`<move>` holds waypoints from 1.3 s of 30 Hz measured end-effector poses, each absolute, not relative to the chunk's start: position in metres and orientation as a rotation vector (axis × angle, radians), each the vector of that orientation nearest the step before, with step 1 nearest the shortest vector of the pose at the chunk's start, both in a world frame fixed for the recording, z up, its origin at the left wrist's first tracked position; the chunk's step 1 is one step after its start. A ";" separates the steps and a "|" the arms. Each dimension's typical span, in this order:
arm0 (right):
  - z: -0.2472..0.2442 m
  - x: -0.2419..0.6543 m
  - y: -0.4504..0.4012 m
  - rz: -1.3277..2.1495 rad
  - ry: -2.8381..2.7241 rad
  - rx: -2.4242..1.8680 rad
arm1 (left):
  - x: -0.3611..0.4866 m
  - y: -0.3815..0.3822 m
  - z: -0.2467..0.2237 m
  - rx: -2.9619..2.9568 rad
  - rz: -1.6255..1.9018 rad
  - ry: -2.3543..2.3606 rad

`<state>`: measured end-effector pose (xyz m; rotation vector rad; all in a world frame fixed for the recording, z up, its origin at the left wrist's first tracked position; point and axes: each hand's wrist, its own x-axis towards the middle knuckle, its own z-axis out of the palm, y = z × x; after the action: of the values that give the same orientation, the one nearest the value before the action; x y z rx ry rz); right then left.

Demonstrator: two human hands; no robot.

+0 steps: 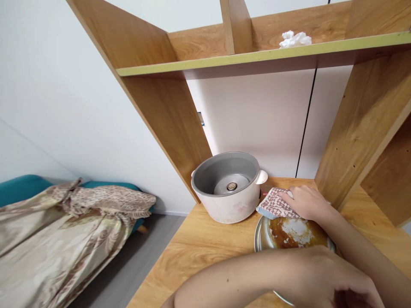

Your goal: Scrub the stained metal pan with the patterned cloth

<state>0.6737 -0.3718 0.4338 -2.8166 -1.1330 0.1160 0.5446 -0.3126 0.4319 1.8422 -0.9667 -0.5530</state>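
Observation:
My right hand [306, 203] presses down on a patterned red-and-white cloth [272, 203] with a pale blue edge, its thumb lying across the fabric. Under the cloth is a round metal pot [257, 241], apparently upside down, its base stained brown with a whitish patch. My left hand [334, 278] reaches across the near side of the pot with curled fingers. The bottom of the picture cuts off its fingertips, so what they grip is hidden. Just left of the cloth stands a white rice cooker body [227, 209], lidless, with a grey interior and a round centre button.
All this rests on a wooden desk [180, 252] between upright wooden panels. Overhead runs a shelf [205, 64] with a green-yellow edge, holding crumpled white tissue [295, 39]. Off to the left, a teal sofa [25, 186] is draped with a patterned beige cover [80, 231].

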 end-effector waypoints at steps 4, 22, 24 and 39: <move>0.434 0.673 -0.370 0.060 -1.163 -2.848 | 0.557 -0.308 0.418 1.777 -0.557 -0.870; 0.437 0.665 -0.370 -0.026 -1.217 -2.907 | 0.566 -0.315 0.416 1.999 -0.752 -1.020; 0.436 0.665 -0.370 0.017 -1.383 -2.764 | 0.566 -0.315 0.421 2.019 -0.788 -1.037; 0.444 0.662 -0.394 0.284 -1.309 -2.733 | 0.554 -0.330 0.403 2.618 0.165 -0.902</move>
<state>0.6615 -0.3937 0.4441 -2.7327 -1.3094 0.2841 0.5539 -0.3299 0.4030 2.6185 -0.9024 0.1650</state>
